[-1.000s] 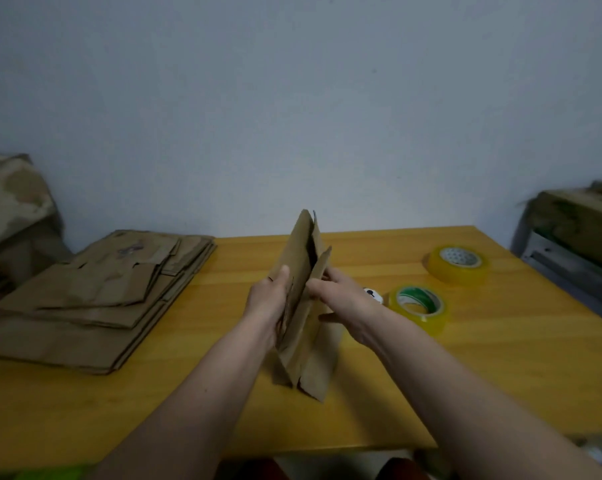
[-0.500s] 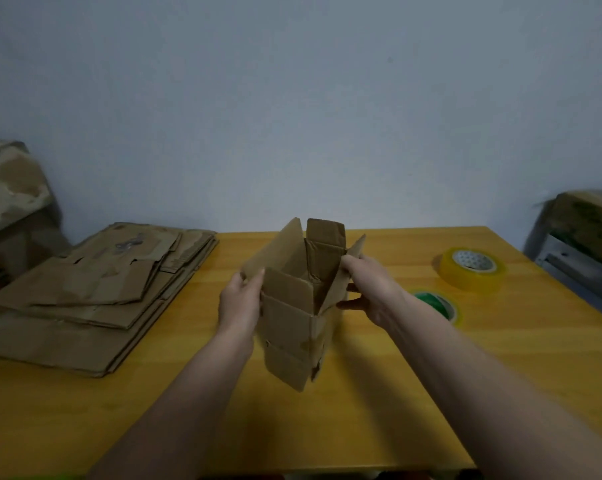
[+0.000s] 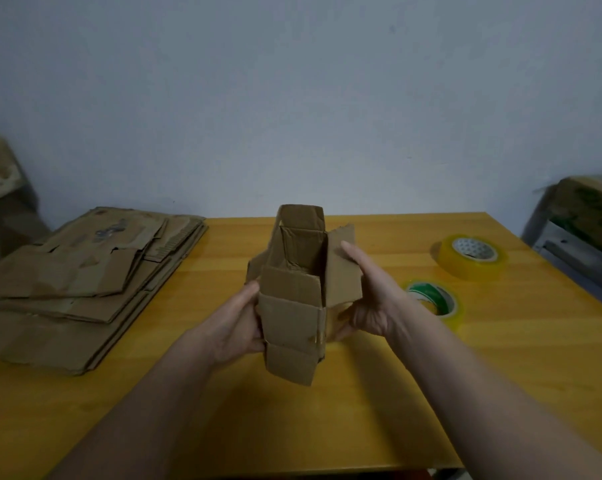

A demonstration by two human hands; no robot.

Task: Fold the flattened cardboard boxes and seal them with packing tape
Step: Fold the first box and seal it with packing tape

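A small brown cardboard box [image 3: 294, 299], opened into a tube with its flaps loose, was held upright above the middle of the yellow wooden tabletop [image 3: 361, 410], its open top turned toward the camera so the dark inside showed. The person's left hand [image 3: 239, 325] gripped the box's left wall, thumb lying along the near left edge and the other fingers hidden behind the cardboard. The right hand [image 3: 370, 299] held the right side, its straight fingers pressed flat against the side flap that stood out to the right, with the thumb tucked under by the lower corner. Both hands were thus set on opposite sides of the box, apart from each other with the box between them. The far flap stood up at the back; the near flap hung down in front.

To the left on the tabletop lay a stack of flattened brown cardboard boxes [image 3: 85, 289], well apart from the held box. To the right lay two tape rolls flat on the surface: a clear yellowish roll with a green-and-white core [image 3: 434, 301] just beside the right wrist, and a yellow translucent roll with a grey dotted core [image 3: 470, 258] farther back. A plain pale wall [image 3: 292, 98] rose behind. At the right edge sat a blurred greenish-brown carton [image 3: 590, 213].
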